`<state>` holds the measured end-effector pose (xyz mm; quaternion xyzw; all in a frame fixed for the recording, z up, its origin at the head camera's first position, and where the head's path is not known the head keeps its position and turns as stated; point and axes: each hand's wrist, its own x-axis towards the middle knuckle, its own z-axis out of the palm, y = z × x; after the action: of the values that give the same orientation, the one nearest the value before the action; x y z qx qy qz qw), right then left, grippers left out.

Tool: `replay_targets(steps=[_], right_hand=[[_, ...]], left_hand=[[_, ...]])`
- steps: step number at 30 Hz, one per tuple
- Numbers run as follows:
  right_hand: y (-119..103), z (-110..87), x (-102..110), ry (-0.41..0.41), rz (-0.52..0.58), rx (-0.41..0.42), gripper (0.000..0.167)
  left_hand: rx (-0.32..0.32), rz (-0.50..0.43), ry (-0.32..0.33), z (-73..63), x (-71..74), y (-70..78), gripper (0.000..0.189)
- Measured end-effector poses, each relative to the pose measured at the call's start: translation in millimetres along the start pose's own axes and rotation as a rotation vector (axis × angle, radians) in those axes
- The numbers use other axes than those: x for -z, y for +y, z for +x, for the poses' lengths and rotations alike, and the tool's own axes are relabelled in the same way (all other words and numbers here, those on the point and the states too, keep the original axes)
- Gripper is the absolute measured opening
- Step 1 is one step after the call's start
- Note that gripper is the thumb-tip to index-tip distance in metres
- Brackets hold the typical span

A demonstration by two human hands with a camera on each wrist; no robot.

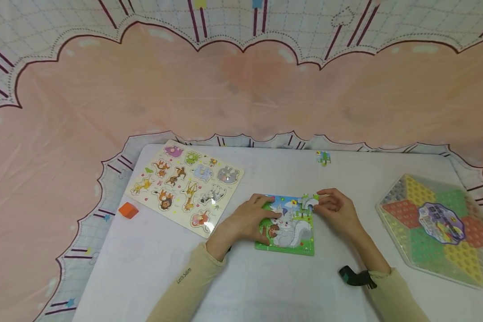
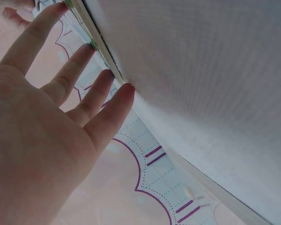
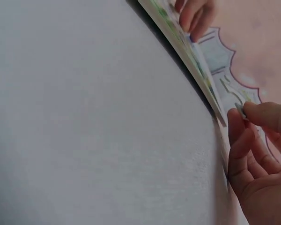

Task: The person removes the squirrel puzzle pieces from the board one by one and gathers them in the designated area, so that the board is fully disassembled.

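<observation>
A squirrel jigsaw puzzle (image 1: pixel 285 252) in a green-edged board lies flat on the white table. My left hand (image 1: pixel 249 220) rests over its left side, fingers spread, with fingertips on the picture and along the edge. At the upper right corner, my right hand (image 1: pixel 340 212) pinches a jigsaw piece (image 1: pixel 307 202) between thumb and index finger. In the right wrist view, that piece (image 3: pixel 240 111) is tilted on edge, raised off the board's corner. Under the piece, part of the picture is hidden. The left wrist view has the left fingertips (image 2: pixel 107 77) against the board's side.
Another jigsaw piece (image 1: pixel 324 158) lies near the table's far edge. To the left are an animal peg puzzle (image 1: pixel 177 188) and an orange block (image 1: pixel 128 210). A hexagonal clear box of coloured pieces (image 1: pixel 438 228) sits on the right. A patterned cloth (image 1: pixel 241 98) hangs behind the table.
</observation>
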<state>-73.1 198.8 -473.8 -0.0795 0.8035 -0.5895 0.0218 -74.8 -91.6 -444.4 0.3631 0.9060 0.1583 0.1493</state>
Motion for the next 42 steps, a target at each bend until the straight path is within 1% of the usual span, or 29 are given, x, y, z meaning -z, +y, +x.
replay_targets(steps=[3,5,8,10,12,18,23,28,34,37,42], right_hand=[[-0.9,4.4,3.6,0.031,-0.007,0.011,0.035],[-5.3,7.2,5.9,0.041,-0.021,0.013,0.035],[-15.6,11.7,9.5,0.056,-0.051,0.001,0.035],[-18.7,16.1,12.8,0.070,-0.063,-0.017,0.035],[-15.0,22.0,17.2,0.086,-0.068,-0.040,0.036],[6.4,44.1,33.3,0.132,-0.098,-0.114,0.039],[9.6,56.3,42.3,0.148,-0.115,-0.144,0.038],[7.4,62.9,46.4,0.139,-0.109,-0.137,0.037],[11.9,68.2,48.6,0.140,-0.077,-0.156,0.039],[15.3,70.9,48.3,0.145,-0.121,-0.148,0.038],[15.5,73.9,45.4,0.167,-0.228,-0.094,0.035]], left_hand=[[-0.001,0.011,0.002,0.1,0.0,0.1,0.076],[-0.002,0.011,0.005,0.0,0.0,0.1,0.077],[-0.002,0.012,0.007,-0.2,0.2,0.1,0.077],[-0.003,0.007,0.006,-0.4,0.2,0.2,0.076],[-0.003,0.005,0.005,-0.6,0.5,0.4,0.076],[-0.001,0.010,0.007,-0.9,0.3,0.2,0.077],[0.001,0.010,0.003,-0.7,-0.4,-0.2,0.077],[0.005,0.013,0.001,-0.7,-0.3,0.5,0.077],[0.007,0.011,0.003,-0.6,-0.6,0.8,0.076],[0.006,0.017,0.005,-0.3,-1.7,0.2,0.077],[0.008,0.024,0.005,-0.6,-1.7,-0.1,0.077]])
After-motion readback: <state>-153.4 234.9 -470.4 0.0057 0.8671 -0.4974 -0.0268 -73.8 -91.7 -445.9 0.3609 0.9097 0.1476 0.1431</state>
